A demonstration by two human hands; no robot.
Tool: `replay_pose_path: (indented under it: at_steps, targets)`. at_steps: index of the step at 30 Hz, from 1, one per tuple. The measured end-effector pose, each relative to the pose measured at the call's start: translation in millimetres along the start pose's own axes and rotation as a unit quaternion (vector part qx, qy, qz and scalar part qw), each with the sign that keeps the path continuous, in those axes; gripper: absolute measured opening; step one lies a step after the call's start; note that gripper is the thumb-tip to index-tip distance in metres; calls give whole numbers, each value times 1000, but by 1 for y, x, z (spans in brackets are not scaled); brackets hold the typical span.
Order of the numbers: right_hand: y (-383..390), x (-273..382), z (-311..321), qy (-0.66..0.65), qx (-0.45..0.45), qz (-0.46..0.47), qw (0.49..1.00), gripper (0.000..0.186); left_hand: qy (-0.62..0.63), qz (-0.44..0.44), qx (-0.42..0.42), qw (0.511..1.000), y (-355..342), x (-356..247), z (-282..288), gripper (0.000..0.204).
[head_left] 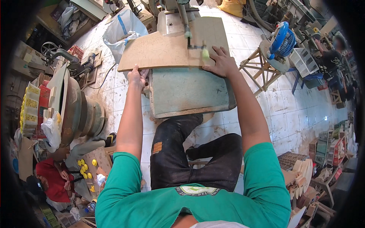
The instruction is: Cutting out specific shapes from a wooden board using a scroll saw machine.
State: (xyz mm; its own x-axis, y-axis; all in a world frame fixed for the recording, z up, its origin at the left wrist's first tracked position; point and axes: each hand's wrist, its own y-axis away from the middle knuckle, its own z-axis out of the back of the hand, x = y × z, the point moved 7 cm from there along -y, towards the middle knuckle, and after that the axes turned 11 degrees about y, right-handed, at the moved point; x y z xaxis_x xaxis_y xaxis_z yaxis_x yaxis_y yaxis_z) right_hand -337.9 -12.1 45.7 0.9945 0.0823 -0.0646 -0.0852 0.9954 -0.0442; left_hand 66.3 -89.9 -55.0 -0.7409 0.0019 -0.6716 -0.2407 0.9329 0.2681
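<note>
A flat tan wooden board (159, 49) with a curved notch in its far edge lies across the green metal table (190, 93) of a machine. My left hand (137, 77) grips the near left edge, its thumb at the top and its fingers partly hidden by the board. On the right part of the board, my right hand (222, 64) rests palm down with fingers spread. Just left of those fingers, a small yellow-green piece (205, 53) sits by the machine's upright rod (186, 22). No blade can be made out.
A blue fan (283, 40) stands on a wooden stool at the right. White sack (123, 30) lies beyond the board's left end. Round green machine (72, 106) stands at the left, near a person in red (55, 178) and yellow round pieces (84, 167). Another person (332, 57) is far right.
</note>
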Motion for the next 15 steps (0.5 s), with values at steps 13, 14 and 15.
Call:
replay_pose_path:
  at_steps: [13, 14, 15]
  targets:
    - [0, -4, -3, -13, -17, -1, 1000, 84, 1, 6, -12, 1000, -1, 2, -2, 33]
    - [0, -3, -3, -15, -11, 1, 1000, 83, -1, 8, -17, 1000, -1, 2, -2, 33]
    - [0, -2, 0, -15, -17, -1, 1000, 83, 1, 8, -14, 1000, -1, 1, -2, 34]
